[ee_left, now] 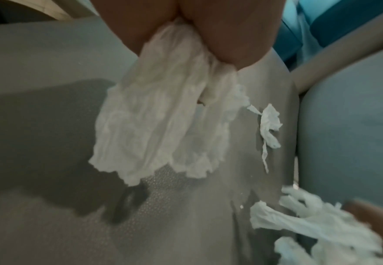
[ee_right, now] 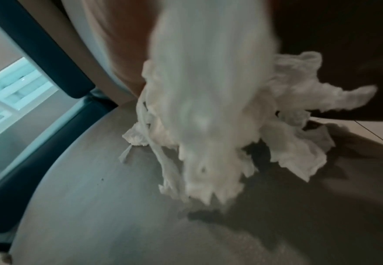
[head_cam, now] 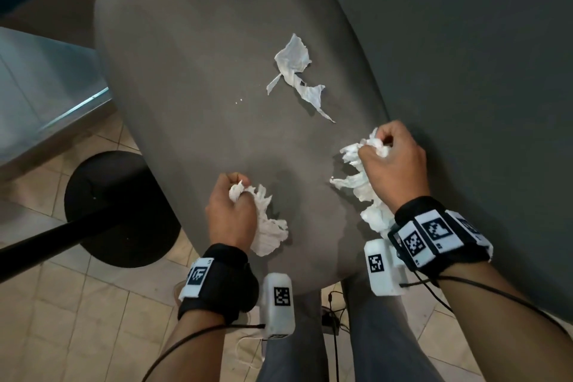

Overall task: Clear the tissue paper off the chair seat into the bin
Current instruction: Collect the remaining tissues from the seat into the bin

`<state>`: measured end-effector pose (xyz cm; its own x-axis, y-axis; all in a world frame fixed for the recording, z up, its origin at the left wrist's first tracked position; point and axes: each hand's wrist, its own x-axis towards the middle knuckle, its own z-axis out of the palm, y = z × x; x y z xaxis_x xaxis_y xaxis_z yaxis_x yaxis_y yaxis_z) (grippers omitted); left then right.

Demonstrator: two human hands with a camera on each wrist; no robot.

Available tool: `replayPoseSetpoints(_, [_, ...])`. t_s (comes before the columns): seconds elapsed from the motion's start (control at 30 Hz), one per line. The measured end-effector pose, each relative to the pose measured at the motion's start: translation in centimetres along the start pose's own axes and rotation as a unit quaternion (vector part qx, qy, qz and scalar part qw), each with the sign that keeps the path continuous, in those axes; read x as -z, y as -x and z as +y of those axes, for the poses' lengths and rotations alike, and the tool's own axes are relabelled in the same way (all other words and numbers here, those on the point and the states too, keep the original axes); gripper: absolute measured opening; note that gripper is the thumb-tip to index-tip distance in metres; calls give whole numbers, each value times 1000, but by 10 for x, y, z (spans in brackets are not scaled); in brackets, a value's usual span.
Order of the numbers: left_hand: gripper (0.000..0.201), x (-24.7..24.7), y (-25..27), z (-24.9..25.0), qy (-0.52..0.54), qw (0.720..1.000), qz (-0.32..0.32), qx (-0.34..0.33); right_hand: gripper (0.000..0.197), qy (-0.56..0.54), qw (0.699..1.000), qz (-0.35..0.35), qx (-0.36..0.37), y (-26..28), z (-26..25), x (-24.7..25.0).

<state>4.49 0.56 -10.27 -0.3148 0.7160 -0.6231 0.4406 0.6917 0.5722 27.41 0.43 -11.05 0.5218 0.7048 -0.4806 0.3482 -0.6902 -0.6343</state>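
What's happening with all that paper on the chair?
A person is clearing tissue off a grey chair seat. The left hand grips one crumpled wad, and the right hand grips a bigger bunch. One torn piece lies loose farther back on the seat. A black round bin stands on the floor at the left.
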Motion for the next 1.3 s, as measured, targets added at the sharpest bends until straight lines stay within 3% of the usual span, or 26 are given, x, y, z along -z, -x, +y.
replayPoseSetpoints(0.13, [10,13,9,10,58,995,-69,47,16,-18,999,-32,-23,13,-4,7])
replayPoseSetpoints(0.23, [32,23,13,12,71,984,-150,60,14,-29,997,-59,-32,20,-12,8])
replayPoseSetpoints(0.3, [36,28,17,12,85,978,-182,57,9,-37,996,-82,-25,23,-18,8])
replayPoseSetpoints(0.43, [28,34,17,8,81,986,-149,10,23,-14,988,-151,-28,22,-24,4])
replayPoseSetpoints(0.63, [36,25,14,12,167,977,-120,48,34,-40,985,-169,6,17,-28,-6])
replayPoseSetpoints(0.7, [26,14,3,17,111,990,-87,3,38,-49,985,-165,17,14,-28,-10])
replayPoseSetpoints(0.77, [2,2,-11,29,28,996,-56,-65,30,-36,986,-157,37,10,-29,-11])
replayPoseSetpoints(0.87, [12,-22,-33,60,-95,983,-46,-153,14,-48,985,-160,32,5,-33,-11])
replayPoseSetpoints(0.97, [20,-46,-58,93,-192,956,-36,-219,33,-16,985,-171,13,-2,-26,-13])
replayPoseSetpoints(1.07, [43,-65,-81,115,-264,935,-51,-231,46,-6,988,-157,0,-2,-20,-9])
replayPoseSetpoints(1.17, [60,-81,-92,124,-344,901,-76,-253,38,-9,985,-173,-22,1,-9,1])
replayPoseSetpoints(1.3, [48,-94,-93,112,-408,867,-91,-270,28,-39,963,-258,-62,6,4,15])
